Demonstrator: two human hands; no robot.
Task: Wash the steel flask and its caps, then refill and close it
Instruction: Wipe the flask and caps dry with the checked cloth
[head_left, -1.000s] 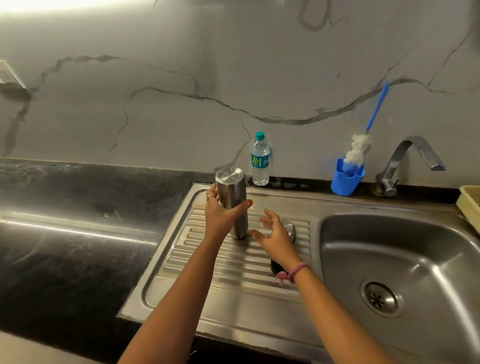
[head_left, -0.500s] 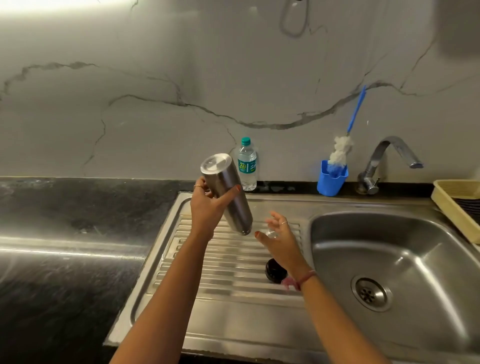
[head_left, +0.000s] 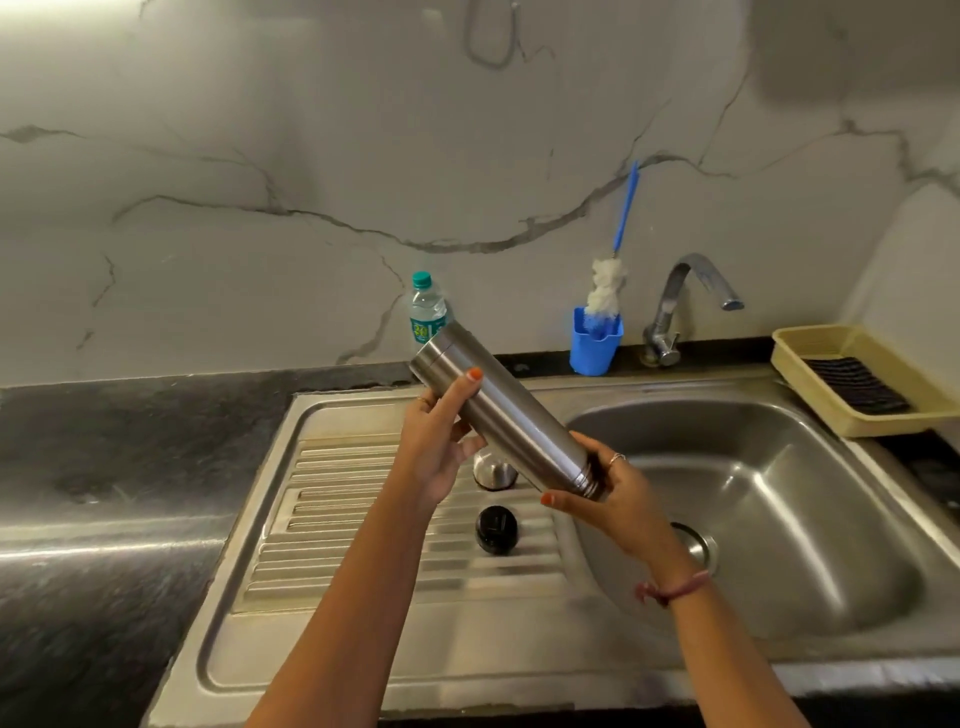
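The steel flask (head_left: 506, 410) hangs tilted over the drainboard, its base up to the left and its threaded open mouth down to the right. My left hand (head_left: 441, 441) grips its upper body. My right hand (head_left: 602, 488) holds the mouth end over the basin's edge. The steel outer cap (head_left: 493, 470) stands on the ribbed drainboard (head_left: 363, 519) below the flask. The black inner cap (head_left: 496, 529) lies just in front of it.
A small plastic water bottle (head_left: 427, 309) stands against the wall. A blue cup (head_left: 595, 343) holds a bottle brush (head_left: 608, 286). The tap (head_left: 685, 301) stands over the sink basin (head_left: 779, 519). A cream tray (head_left: 857, 384) sits at the right.
My left hand has lifted the flask off the drainboard and tilted it rightward. My right hand has left the cap and taken the flask's mouth end. The view has shifted right.
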